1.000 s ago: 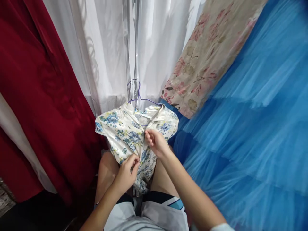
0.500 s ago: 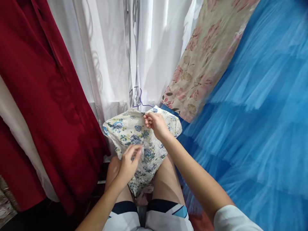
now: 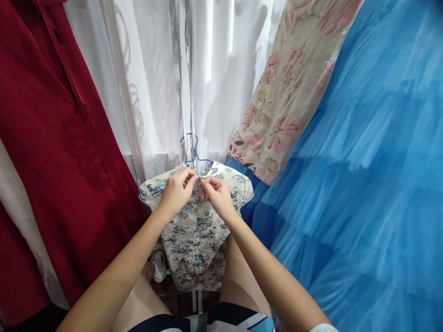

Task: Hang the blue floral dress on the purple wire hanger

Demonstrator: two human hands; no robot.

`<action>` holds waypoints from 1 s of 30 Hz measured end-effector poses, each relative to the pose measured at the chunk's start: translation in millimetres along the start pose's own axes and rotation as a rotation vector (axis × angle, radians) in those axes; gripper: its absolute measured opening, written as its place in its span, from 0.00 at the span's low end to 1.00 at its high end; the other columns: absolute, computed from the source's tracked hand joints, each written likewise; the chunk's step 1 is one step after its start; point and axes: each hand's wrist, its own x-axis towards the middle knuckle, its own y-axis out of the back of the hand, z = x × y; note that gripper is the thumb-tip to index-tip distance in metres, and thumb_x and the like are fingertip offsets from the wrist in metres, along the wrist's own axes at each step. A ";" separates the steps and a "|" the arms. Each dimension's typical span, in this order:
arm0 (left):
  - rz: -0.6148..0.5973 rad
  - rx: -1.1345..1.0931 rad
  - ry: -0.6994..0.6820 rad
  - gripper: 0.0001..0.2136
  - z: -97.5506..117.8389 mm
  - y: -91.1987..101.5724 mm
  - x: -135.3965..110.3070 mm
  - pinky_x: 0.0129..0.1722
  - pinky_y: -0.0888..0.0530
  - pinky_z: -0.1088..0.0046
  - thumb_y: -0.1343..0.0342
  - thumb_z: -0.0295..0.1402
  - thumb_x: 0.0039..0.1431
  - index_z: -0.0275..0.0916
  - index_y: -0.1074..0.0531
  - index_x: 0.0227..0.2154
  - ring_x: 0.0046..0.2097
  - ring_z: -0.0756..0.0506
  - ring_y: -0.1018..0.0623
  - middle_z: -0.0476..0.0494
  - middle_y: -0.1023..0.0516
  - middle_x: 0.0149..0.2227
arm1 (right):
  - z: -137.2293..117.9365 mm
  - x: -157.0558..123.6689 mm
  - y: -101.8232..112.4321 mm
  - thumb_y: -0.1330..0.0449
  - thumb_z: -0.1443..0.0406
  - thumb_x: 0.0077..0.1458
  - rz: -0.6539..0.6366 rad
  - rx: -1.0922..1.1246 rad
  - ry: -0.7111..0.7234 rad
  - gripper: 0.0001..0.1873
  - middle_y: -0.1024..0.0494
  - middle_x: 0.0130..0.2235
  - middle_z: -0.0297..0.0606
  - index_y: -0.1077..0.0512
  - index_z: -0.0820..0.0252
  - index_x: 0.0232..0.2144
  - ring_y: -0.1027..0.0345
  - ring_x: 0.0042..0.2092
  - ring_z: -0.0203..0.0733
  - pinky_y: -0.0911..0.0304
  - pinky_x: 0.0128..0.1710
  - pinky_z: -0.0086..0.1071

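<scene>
A white dress with blue flowers (image 3: 194,240) hangs upright in front of me on a purple wire hanger (image 3: 196,152). My left hand (image 3: 178,189) pinches the neckline just left of its middle. Right beside it, my right hand (image 3: 217,194) pinches the neckline at the top of the centre seam. Both sets of fingertips almost meet there, and what small part lies between them is hidden. The short sleeves spread out on either side of my hands.
Dark red fabric (image 3: 69,152) hangs at the left. White curtains (image 3: 152,83) and a metal pole (image 3: 187,92) stand behind. To the right hang a beige floral garment (image 3: 277,101) and a layered blue tulle skirt (image 3: 363,184). My shoe (image 3: 159,266) shows below.
My left hand has moved up from the dress front to the neckline beside my right hand. The dress hangs straighter and lower in view, and my legs have parted.
</scene>
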 end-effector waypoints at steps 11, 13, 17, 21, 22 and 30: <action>0.448 -0.054 0.271 0.12 -71.8 75.4 -16.6 0.38 0.26 0.74 0.47 0.41 0.63 0.37 0.27 0.39 0.36 0.47 0.22 0.46 0.23 0.34 | 51.4 -54.6 12.1 0.42 0.62 0.55 0.211 -0.148 0.038 0.15 0.39 0.18 0.27 0.37 0.58 0.19 0.47 0.21 0.33 0.52 0.23 0.28; 0.512 -0.036 0.394 0.13 -112.1 80.6 -32.2 0.37 0.26 0.73 0.47 0.42 0.62 0.37 0.28 0.39 0.35 0.46 0.22 0.45 0.22 0.34 | 53.0 -65.3 15.4 0.42 0.62 0.55 0.215 -0.148 0.030 0.15 0.39 0.18 0.27 0.37 0.58 0.19 0.48 0.21 0.33 0.52 0.23 0.29; 0.228 0.121 0.593 0.12 -154.8 52.3 -69.2 0.40 0.26 0.69 0.49 0.40 0.59 0.37 0.28 0.36 0.40 0.41 0.21 0.40 0.21 0.36 | 53.0 -72.8 23.8 0.41 0.63 0.54 0.185 -0.172 0.023 0.13 0.36 0.18 0.28 0.35 0.58 0.20 0.45 0.21 0.33 0.51 0.23 0.28; -0.078 0.096 0.607 0.11 -151.9 14.7 -94.1 0.39 0.27 0.71 0.50 0.42 0.59 0.40 0.29 0.32 0.38 0.42 0.20 0.43 0.20 0.32 | 70.1 -76.2 51.2 0.41 0.61 0.54 0.295 -0.183 -0.036 0.13 0.37 0.17 0.27 0.34 0.59 0.20 0.46 0.21 0.33 0.51 0.22 0.27; -0.117 0.095 0.623 0.11 -150.6 8.7 -97.0 0.38 0.28 0.71 0.51 0.41 0.60 0.40 0.29 0.31 0.37 0.42 0.20 0.43 0.20 0.31 | 76.5 -78.2 58.7 0.41 0.60 0.54 0.313 -0.208 -0.050 0.14 0.37 0.17 0.27 0.34 0.59 0.20 0.45 0.21 0.33 0.50 0.22 0.27; -0.459 -0.018 0.735 0.08 -133.7 -36.1 -128.8 0.36 0.31 0.68 0.43 0.32 0.50 0.39 0.32 0.19 0.32 0.40 0.23 0.43 0.25 0.22 | 107.9 -110.8 66.3 0.42 0.62 0.52 0.202 -0.290 -0.146 0.13 0.37 0.18 0.28 0.37 0.59 0.18 0.45 0.22 0.33 0.49 0.24 0.27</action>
